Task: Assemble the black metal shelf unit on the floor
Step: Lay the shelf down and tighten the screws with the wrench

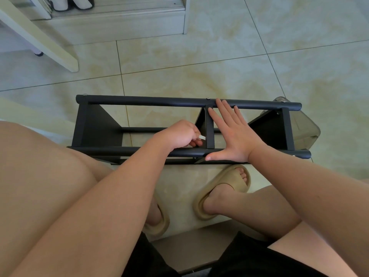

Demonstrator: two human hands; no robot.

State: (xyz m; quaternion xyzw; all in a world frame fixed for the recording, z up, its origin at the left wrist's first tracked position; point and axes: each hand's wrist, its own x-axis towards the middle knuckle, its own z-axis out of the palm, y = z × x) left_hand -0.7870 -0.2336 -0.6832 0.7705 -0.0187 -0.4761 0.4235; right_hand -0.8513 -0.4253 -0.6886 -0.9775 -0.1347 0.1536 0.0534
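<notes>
From my feed the black metal shelf unit (139, 101) sits across the middle of the frame, standing on the tiled floor (179, 72). It has two long round rails, flat cross pieces at both ends and one at the centre, and small bolt heads along the far rail. My left hand (179, 134) is curled, pinching a small white piece (202, 137) just left of the centre crossbar (210, 134) (I cannot tell what it is). My right hand (233, 134) lies flat, fingers straight and spread, spanning both rails. At the frame's right a smoky translucent container (305, 126) stands against the shelf's end; its contents are unclear.
</notes>
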